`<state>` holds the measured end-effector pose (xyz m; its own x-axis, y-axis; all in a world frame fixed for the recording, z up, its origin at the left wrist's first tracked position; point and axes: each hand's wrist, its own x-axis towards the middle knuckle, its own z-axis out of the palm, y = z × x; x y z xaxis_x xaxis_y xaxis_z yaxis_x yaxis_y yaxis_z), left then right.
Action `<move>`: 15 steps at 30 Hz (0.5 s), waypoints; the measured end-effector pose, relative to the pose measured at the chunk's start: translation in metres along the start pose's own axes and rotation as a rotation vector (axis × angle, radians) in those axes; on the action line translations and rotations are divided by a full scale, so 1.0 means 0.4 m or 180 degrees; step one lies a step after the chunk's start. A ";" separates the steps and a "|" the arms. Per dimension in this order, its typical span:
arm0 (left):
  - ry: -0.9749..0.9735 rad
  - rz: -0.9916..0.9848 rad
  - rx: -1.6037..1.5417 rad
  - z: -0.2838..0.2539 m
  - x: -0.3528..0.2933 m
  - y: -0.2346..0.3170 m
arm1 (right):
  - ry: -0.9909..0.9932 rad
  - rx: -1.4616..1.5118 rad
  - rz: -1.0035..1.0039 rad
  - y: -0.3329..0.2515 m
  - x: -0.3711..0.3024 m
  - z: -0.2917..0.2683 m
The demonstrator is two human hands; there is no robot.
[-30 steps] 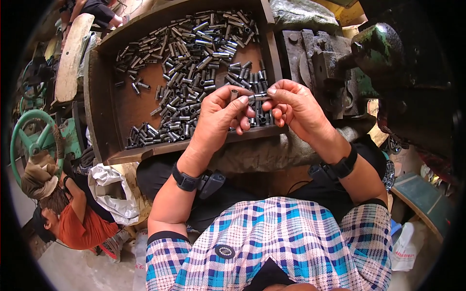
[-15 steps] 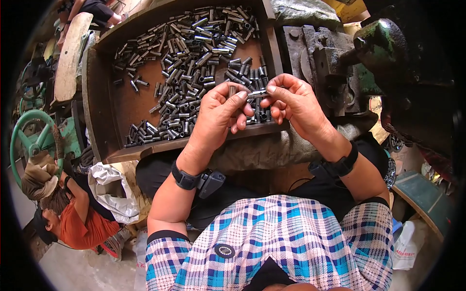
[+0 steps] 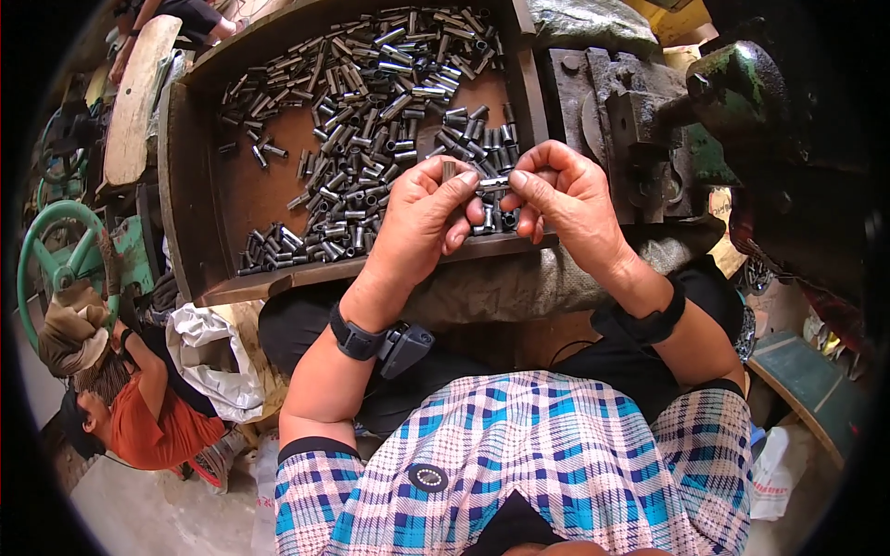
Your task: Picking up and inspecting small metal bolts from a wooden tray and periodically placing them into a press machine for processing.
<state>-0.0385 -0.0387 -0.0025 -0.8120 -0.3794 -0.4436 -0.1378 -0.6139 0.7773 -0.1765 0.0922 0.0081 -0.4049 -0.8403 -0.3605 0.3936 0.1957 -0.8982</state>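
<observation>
Well left of my wooden tray (image 3: 190, 195) is a green handwheel (image 3: 63, 276); nearer me, a person in an orange top (image 3: 153, 422) and, just off the tray's near left corner, an open white sack (image 3: 213, 361). Inside the tray lie loose metal tubes (image 3: 366, 157), heaped at every angle; its raised walls probably keep such round pieces from rolling away. Over the tray's near right part, my left hand (image 3: 426, 208) pinches one end of a small metal tube (image 3: 492, 184) between thumb and forefinger. A second tube (image 3: 449, 170) stands upright against those fingers, apparently tucked there to stay within reach. My right hand (image 3: 570, 199), above the tray's near right corner, pinches the other end, so the tube lies roughly level, likely gripped at both tips to steady it. Grey sacking (image 3: 501, 287) hangs before the tray's near edge; a dark, greasy machine (image 3: 621, 130) stands just right of it.
</observation>
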 end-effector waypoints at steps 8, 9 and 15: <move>-0.0218 0.0265 0.0956 0.030 -0.019 0.002 | -0.0490 0.0952 0.0465 0.019 0.011 -0.020; -0.0360 0.0201 0.0951 0.023 -0.019 0.008 | -0.0613 0.1202 0.0672 0.019 0.018 -0.030; -0.0241 0.2862 0.4178 0.013 -0.007 -0.007 | -0.0529 0.0532 0.0390 0.026 0.018 -0.019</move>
<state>-0.0388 -0.0321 -0.0011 -0.9146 -0.2148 0.3427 0.0418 0.7927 0.6082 -0.1814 0.0920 -0.0057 -0.2102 -0.8896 -0.4055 0.5678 0.2266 -0.7914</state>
